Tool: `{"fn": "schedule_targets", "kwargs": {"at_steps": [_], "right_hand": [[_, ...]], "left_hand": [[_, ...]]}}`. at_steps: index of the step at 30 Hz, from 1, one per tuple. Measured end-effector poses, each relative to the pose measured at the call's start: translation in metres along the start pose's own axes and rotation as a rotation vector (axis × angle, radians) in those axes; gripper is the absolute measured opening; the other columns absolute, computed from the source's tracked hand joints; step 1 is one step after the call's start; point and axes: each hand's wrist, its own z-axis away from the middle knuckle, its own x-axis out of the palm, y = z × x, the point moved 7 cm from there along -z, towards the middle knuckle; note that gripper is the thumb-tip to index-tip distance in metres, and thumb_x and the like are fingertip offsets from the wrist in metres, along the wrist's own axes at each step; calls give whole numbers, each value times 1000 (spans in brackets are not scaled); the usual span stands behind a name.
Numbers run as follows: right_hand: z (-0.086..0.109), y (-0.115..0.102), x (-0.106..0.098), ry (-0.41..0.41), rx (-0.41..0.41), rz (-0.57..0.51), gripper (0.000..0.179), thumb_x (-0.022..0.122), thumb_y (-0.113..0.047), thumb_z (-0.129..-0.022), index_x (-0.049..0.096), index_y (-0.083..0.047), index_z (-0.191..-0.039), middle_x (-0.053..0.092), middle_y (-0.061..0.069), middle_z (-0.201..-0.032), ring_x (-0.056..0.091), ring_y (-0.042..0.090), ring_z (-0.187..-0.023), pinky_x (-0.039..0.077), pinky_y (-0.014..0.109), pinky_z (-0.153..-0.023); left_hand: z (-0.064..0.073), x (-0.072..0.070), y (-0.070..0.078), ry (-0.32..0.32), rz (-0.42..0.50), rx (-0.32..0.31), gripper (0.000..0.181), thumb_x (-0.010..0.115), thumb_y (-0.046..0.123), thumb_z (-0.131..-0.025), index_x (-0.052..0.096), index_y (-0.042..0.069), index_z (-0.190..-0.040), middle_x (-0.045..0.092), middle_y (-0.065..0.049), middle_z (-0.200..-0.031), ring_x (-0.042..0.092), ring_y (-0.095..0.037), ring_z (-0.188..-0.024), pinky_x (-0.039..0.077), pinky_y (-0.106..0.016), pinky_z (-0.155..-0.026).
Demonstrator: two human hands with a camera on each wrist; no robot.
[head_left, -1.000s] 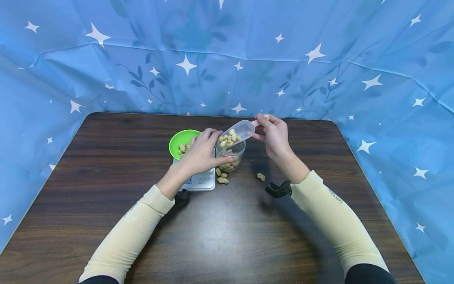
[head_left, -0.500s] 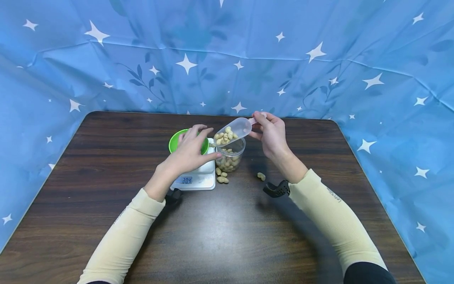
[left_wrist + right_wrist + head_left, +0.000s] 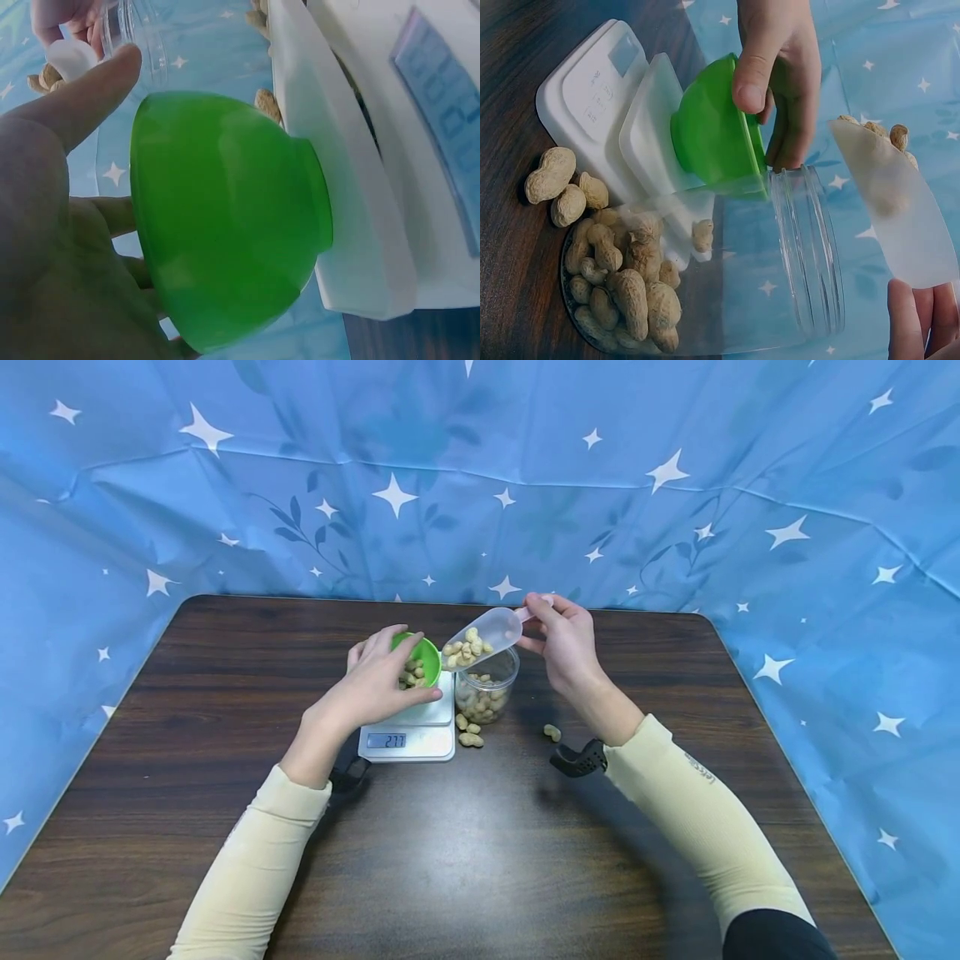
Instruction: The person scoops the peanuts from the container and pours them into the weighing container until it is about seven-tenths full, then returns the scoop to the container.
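My right hand [image 3: 567,647] pinches the pale handle of a translucent scoop [image 3: 501,625] holding several unshelled peanuts [image 3: 465,650]. The scoop tilts down to the left, its lip close beside a green bowl [image 3: 430,658]. My left hand [image 3: 367,689] spans this bowl, thumb at the near rim and fingers round the far side. Peanuts lie in the bowl, which stands on a white kitchen scale [image 3: 427,745] with a lit display. Below the scoop is a clear open jar [image 3: 810,255], its lower part filled with peanuts [image 3: 630,292].
Several loose peanuts [image 3: 471,739] lie on the dark wooden table [image 3: 480,860] by the scale's right edge and the jar. Another peanut [image 3: 552,733] sits farther right. A blue star-patterned cloth [image 3: 480,485] hangs behind the table.
My left hand has left the jar and moved left onto the bowl. The loaded scoop has shifted left from over the jar towards the bowl. The scale's display is uncovered and its digits have changed.
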Motion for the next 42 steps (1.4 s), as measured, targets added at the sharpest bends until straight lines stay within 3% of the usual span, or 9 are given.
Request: {"fn": "schedule_targets", "kwargs": {"at_steps": [5,14,20,42], "right_hand": [[0,0,2,0,2,-1,25,61,-12,-104,60,12,-106,63,6,-90,65,16,-76,60,31,-70],[1,3,8,-24,-8,40,16,63,-14,-104,69,-5,-92,65,6,-90,66,17,-78,60,29,-69],[1,4,10,-34,-16,51,16,63,-14,-104,69,-6,-92,66,6,-89,66,17,-78,60,29,-69],[1,11,15,-40,17,37,15,62,-12,-104,69,-6,-92,69,6,-87,67,16,-78,60,27,-67]], "left_hand": [[2,-3,-7,-7,-1,-38,100,76,56,-87,30,7,-162,17,-20,-165,15,-40,-151,12,-66,-114],[6,-4,-18,-49,23,-90,109,74,63,-86,23,5,-163,14,-22,-166,12,-43,-151,14,-68,-112],[7,-6,-24,-68,25,-120,117,76,63,-83,18,1,-163,17,-24,-164,17,-44,-150,18,-68,-110],[5,-3,-30,-99,70,-135,120,77,60,-84,11,-2,-163,18,-26,-163,24,-45,-147,21,-66,-112]]}}
